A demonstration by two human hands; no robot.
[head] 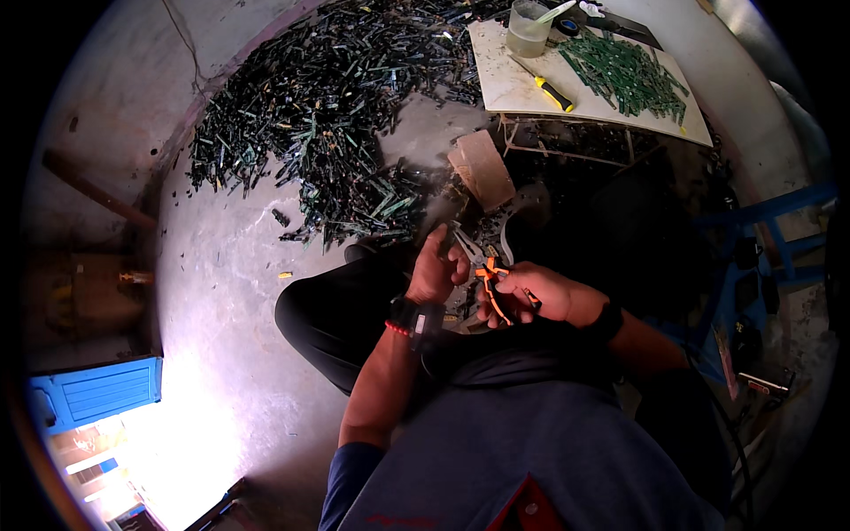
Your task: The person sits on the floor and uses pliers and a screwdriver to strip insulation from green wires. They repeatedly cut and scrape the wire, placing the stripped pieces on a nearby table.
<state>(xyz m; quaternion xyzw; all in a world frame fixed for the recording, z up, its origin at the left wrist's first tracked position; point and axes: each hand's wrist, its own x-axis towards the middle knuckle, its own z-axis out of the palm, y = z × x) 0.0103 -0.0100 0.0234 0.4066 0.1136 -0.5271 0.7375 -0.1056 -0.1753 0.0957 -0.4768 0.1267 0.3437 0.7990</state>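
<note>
My right hand is closed around the orange and black handles of long-nose pliers. The pliers' jaws point up and left, with a gap between them. Beside the jaw tips is my left hand, its fingers partly curled; whether it pinches something small cannot be told. Above both hands, a brown block or folded board rests on the floor. A large heap of dark and green strips, apparently circuit board pieces, spreads over the floor at the upper left.
A low white-topped table holds a yellow and black screwdriver, a pile of green circuit board strips, a clear container of liquid and a roll of black tape. A blue metal frame stands at the right.
</note>
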